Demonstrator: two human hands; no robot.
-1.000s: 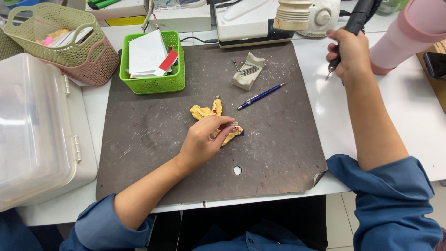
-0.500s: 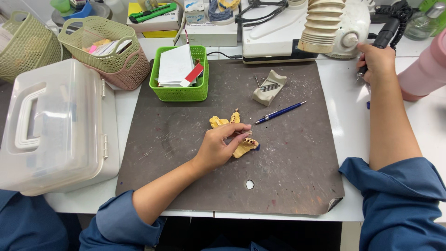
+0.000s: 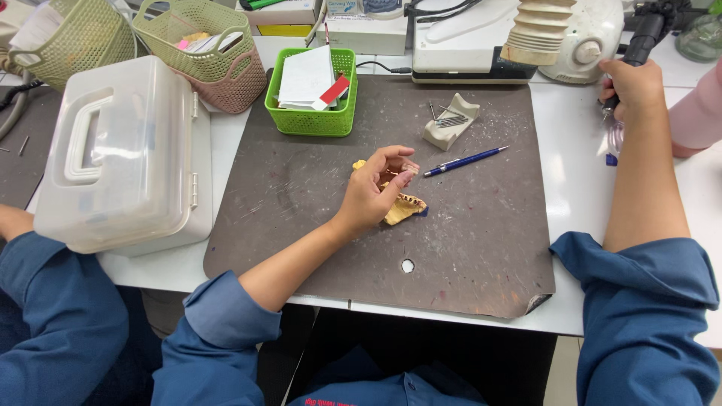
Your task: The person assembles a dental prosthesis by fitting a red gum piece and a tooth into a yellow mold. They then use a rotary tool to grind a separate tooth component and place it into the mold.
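Mat: the dark work mat (image 3: 301, 218) covered the bench middle.
Left hand (image 3: 374, 194): fingers loosely curled, touching the yellow dental cast (image 3: 400, 209) at the mat's centre.
Right hand (image 3: 634, 86): clamped on a black handpiece (image 3: 641, 41) near the far right edge.
Pen: the blue pen (image 3: 465, 161) lay just beside the cast.

Yellow dental cast (image 3: 398, 210) on mat (image 3: 481, 248)

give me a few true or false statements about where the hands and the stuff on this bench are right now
1. The left hand rests on a yellow dental cast on the dark mat. True.
2. The right hand lies flat on the mat. False: it is off the mat, gripping a black handpiece.
3. The blue pen lies on the mat, right of the left hand. True.
4. The green basket is empty. False: it holds papers.
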